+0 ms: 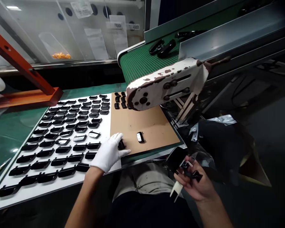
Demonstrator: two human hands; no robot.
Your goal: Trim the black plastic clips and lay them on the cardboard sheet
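Note:
My left hand, in a white glove, rests at the seam between the white sheet and the brown board; its fingers close round a small black plastic part. My right hand is bare and held low over my lap, gripping a black plastic part together with a white tool. Another small black part with a shiny face lies alone on the board, just right of my left hand.
Several rows of black handle parts cover the white sheet. More small parts sit at the board's far edge. A green conveyor belt carries black parts; its worn white end plate overhangs the board. An orange frame stands left.

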